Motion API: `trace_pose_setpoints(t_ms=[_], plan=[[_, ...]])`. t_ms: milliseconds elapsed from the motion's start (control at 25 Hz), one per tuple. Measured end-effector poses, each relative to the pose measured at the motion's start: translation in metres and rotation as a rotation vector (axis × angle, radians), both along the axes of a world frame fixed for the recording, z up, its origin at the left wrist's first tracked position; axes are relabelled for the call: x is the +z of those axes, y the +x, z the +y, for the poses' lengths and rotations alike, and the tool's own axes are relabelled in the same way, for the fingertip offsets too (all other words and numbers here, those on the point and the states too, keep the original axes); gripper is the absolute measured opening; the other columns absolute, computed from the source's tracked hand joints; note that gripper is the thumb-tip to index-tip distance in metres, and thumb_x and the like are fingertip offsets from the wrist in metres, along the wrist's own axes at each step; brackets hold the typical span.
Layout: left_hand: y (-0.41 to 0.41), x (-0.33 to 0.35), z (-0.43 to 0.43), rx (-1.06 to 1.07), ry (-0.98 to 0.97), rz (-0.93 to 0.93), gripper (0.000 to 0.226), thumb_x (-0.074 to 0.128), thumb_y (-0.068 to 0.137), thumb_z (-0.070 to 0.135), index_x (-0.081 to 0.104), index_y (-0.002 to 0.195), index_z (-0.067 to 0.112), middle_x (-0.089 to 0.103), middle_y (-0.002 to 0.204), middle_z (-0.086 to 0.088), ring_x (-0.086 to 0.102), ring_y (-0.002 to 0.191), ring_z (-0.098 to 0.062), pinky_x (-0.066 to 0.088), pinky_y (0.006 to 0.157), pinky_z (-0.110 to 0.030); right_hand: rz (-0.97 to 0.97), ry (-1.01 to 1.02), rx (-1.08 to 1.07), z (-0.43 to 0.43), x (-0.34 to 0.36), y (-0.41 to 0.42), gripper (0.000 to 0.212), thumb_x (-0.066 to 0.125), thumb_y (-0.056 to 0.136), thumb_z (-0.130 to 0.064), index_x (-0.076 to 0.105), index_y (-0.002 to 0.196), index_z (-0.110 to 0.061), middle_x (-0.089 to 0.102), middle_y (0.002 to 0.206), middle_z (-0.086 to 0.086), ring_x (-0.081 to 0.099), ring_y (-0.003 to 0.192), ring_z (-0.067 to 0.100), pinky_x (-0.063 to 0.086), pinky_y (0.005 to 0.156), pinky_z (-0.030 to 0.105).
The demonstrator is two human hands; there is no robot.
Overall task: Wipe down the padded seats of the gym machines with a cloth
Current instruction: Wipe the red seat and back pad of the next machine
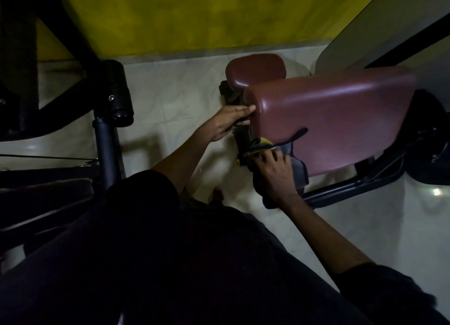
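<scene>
A large maroon padded seat (336, 115) fills the right of centre, with a smaller maroon pad (255, 67) behind it. My left hand (229, 123) grips the seat's left edge, thumb under it and fingers along the rim. My right hand (274, 171) holds a dark grey cloth (295, 165) against the seat's near left corner. The cloth hangs down over the front edge, and one strip of it lies up on the seat top. A yellow-green patch shows just above my right hand's fingers.
A black machine frame with a round post (107, 139) stands on the left. Black bars (360, 181) run under the seat to the right. A pale tiled floor (170, 98) lies between them, and a yellow wall (194, 15) is behind. My dark clothing fills the bottom.
</scene>
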State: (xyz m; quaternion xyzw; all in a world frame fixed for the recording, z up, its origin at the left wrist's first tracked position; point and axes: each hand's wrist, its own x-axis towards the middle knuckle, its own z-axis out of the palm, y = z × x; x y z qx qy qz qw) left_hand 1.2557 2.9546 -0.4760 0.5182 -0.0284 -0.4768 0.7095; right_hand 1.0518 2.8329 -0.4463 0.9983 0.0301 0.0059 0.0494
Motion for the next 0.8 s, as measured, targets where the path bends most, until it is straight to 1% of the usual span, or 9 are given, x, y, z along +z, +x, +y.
trace_pose_setpoints(t_ms=[80, 200, 320, 400, 520, 600, 640, 720, 800], plan=[[-0.004, 0.004, 0.000, 0.017, -0.005, 0.007, 0.031, 0.062, 0.098, 0.025, 0.067, 0.123, 0.006, 0.069, 0.125, -0.008, 0.064, 0.120, -0.019, 0.047, 0.108, -0.035, 0.012, -0.013, 0.011, 0.000, -0.008, -0.010, 0.051, 0.078, 0.072, -0.011, 0.065, 0.120, -0.023, 0.055, 0.106, 0.008, 0.047, 0.091, 0.031, 0.039, 0.069, 0.039], [-0.009, 0.009, -0.001, 0.049, -0.003, 0.017, 0.026, 0.061, 0.099, 0.025, 0.069, 0.118, 0.009, 0.069, 0.124, -0.007, 0.063, 0.120, -0.021, 0.044, 0.111, -0.037, 0.024, -0.040, 0.009, 0.005, -0.010, -0.012, 0.052, 0.077, 0.072, -0.007, 0.067, 0.121, -0.020, 0.054, 0.107, 0.009, 0.048, 0.089, 0.032, 0.042, 0.067, 0.042], [-0.010, 0.008, 0.000, 0.061, -0.004, 0.030, 0.026, 0.063, 0.097, 0.027, 0.071, 0.116, 0.010, 0.069, 0.124, -0.011, 0.062, 0.121, -0.026, 0.041, 0.113, -0.041, 0.072, -0.076, 0.083, 0.001, -0.009, -0.013, 0.052, 0.076, 0.073, -0.007, 0.069, 0.122, -0.022, 0.054, 0.111, 0.009, 0.042, 0.089, 0.032, 0.041, 0.066, 0.042], [-0.009, 0.007, -0.001, 0.056, 0.002, 0.032, 0.029, 0.066, 0.096, 0.029, 0.071, 0.117, 0.009, 0.069, 0.123, -0.013, 0.062, 0.121, -0.027, 0.041, 0.113, -0.043, 0.078, -0.084, 0.114, -0.006, -0.004, -0.014, 0.049, 0.077, 0.073, -0.010, 0.071, 0.119, -0.026, 0.057, 0.110, 0.008, 0.047, 0.089, 0.032, 0.041, 0.066, 0.042], [-0.009, 0.010, -0.002, 0.099, 0.025, 0.020, 0.028, 0.067, 0.094, 0.027, 0.072, 0.114, 0.007, 0.073, 0.114, -0.009, 0.069, 0.110, -0.023, 0.047, 0.108, -0.039, 0.036, -0.032, 0.072, -0.014, -0.003, -0.016, 0.039, 0.076, 0.076, -0.019, 0.073, 0.113, -0.031, 0.059, 0.104, 0.005, 0.054, 0.087, 0.031, 0.040, 0.066, 0.039], [-0.010, 0.015, -0.003, 0.134, 0.055, 0.023, 0.037, 0.069, 0.092, 0.035, 0.071, 0.115, 0.005, 0.072, 0.104, -0.009, 0.069, 0.100, -0.028, 0.047, 0.105, -0.035, 0.023, -0.037, 0.061, -0.014, -0.016, -0.019, 0.041, 0.072, 0.077, -0.020, 0.072, 0.117, -0.030, 0.054, 0.109, 0.005, 0.050, 0.092, 0.031, 0.041, 0.067, 0.039], [-0.010, 0.019, -0.004, 0.138, 0.074, 0.019, 0.041, 0.068, 0.091, 0.041, 0.071, 0.114, 0.006, 0.072, 0.096, -0.007, 0.067, 0.091, -0.027, 0.047, 0.100, -0.034, 0.042, -0.045, 0.065, -0.013, -0.023, -0.021, 0.044, 0.071, 0.076, -0.021, 0.072, 0.119, -0.028, 0.050, 0.112, 0.004, 0.046, 0.095, 0.031, 0.042, 0.067, 0.040], [-0.008, 0.025, -0.007, 0.128, 0.111, 0.000, 0.045, 0.065, 0.092, 0.048, 0.071, 0.113, 0.009, 0.070, 0.083, -0.001, 0.066, 0.076, -0.017, 0.050, 0.094, -0.034, 0.042, -0.052, 0.076, -0.016, -0.033, -0.024, 0.041, 0.074, 0.075, -0.024, 0.072, 0.117, -0.026, 0.046, 0.112, 0.004, 0.043, 0.096, 0.030, 0.042, 0.067, 0.040], [-0.006, 0.030, -0.008, 0.128, 0.134, -0.009, 0.049, 0.063, 0.090, 0.055, 0.071, 0.109, 0.011, 0.069, 0.076, 0.001, 0.065, 0.067, -0.013, 0.054, 0.087, -0.032, -0.026, 0.024, 0.023, -0.020, -0.025, -0.021, 0.030, 0.071, 0.081, -0.031, 0.075, 0.111, -0.026, 0.048, 0.107, 0.004, 0.048, 0.093, 0.031, 0.041, 0.065, 0.038]])
